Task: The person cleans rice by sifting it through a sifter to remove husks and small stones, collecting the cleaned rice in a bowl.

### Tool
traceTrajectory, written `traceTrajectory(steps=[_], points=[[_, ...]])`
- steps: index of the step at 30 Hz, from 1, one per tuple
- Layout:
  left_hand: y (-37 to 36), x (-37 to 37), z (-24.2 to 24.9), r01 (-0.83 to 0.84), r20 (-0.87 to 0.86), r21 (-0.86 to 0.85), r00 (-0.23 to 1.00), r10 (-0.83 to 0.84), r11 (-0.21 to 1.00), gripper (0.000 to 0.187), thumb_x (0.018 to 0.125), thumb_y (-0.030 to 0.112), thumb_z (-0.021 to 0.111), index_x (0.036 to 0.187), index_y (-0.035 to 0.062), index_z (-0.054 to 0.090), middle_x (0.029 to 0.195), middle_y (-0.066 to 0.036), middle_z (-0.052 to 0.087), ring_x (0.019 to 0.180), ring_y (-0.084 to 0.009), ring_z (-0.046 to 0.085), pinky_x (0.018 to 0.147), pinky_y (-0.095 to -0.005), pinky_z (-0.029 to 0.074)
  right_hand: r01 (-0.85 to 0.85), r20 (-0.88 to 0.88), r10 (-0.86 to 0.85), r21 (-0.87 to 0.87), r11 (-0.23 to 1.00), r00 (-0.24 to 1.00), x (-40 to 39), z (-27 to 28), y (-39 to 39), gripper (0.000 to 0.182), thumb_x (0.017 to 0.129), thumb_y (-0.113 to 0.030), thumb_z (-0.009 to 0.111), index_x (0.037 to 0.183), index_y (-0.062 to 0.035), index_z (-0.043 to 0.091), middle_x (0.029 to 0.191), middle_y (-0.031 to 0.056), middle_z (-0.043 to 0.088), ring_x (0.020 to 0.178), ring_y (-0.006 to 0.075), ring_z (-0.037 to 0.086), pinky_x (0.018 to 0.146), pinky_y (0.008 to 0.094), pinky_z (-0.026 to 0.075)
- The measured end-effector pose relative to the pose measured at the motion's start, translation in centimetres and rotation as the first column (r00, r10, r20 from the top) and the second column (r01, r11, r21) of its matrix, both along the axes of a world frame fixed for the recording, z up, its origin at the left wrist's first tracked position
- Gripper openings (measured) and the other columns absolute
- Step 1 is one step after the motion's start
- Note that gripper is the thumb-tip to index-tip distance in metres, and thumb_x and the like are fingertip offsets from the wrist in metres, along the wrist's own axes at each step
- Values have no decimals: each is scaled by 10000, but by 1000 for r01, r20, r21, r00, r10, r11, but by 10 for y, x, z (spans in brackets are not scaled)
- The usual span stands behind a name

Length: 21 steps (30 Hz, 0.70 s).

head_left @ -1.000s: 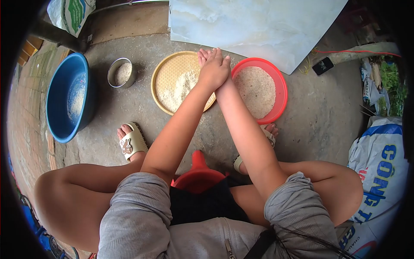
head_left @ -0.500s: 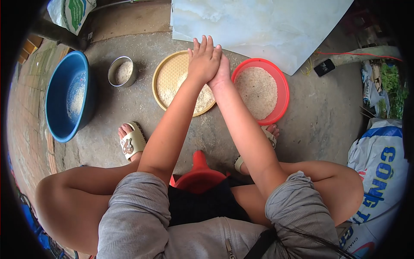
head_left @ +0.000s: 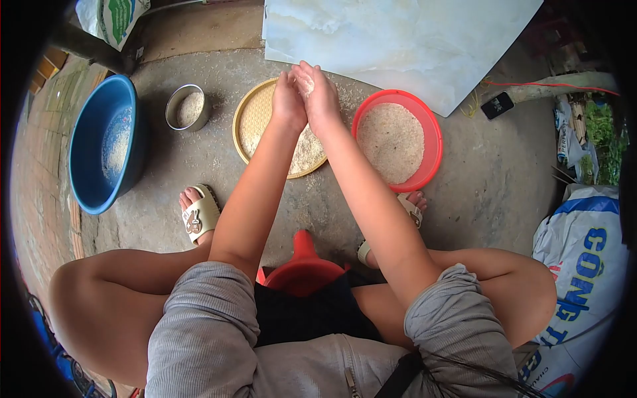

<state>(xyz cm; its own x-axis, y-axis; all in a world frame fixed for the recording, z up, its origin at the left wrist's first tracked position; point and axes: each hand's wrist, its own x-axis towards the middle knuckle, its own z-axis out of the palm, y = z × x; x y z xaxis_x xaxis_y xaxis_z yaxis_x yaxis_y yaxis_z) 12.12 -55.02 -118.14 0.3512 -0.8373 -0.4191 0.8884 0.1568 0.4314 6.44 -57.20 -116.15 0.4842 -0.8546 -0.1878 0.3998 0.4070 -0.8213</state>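
My left hand (head_left: pixel 288 103) and my right hand (head_left: pixel 321 99) are pressed side by side in a cup above a round woven tray (head_left: pixel 243 140). Their fingers are curled, and pale rice grains (head_left: pixel 308 86) show in the hollow between the palms. More rice (head_left: pixel 307 154) lies on the tray, partly hidden by my forearms. Just right of my right hand stands a red plastic basin (head_left: pixel 434 149) filled with rice (head_left: pixel 391 142).
At the left are a steel bowl (head_left: pixel 204 114) with rice and a large blue tub (head_left: pixel 83 156) with some rice inside. A pale sheet (head_left: pixel 398 43) lies at the back. A phone (head_left: pixel 497 105) and a printed sack (head_left: pixel 577 265) are at the right. Loose grains dot the concrete floor.
My hands, earlier laid one over the other, have turned into a side-by-side cup. They have moved slightly left and nearer, and grains now show in the palms.
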Motion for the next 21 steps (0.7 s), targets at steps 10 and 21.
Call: traceTrajectory(steps=[10,21], points=[[10,10,-62,-249,-531,-514,844,-77,821,397,961,234,277,1271,8,381,1264,-174,466,1179,-304,454,1015,-420,372,-364,-550,-270,-776,515,790,0,-28,25,400,947,-358,354,1217,-100,496,1268,135,474,1274,309,337,1073,404,220],[21,4,-57,5,-403,-135,913,-60,991,395,968,311,285,1211,41,441,1267,-134,474,1148,-277,477,990,-432,389,-464,-691,-346,-698,545,634,-4,-51,27,414,940,-389,294,1215,-224,556,1377,85,401,1368,318,127,1075,546,15]])
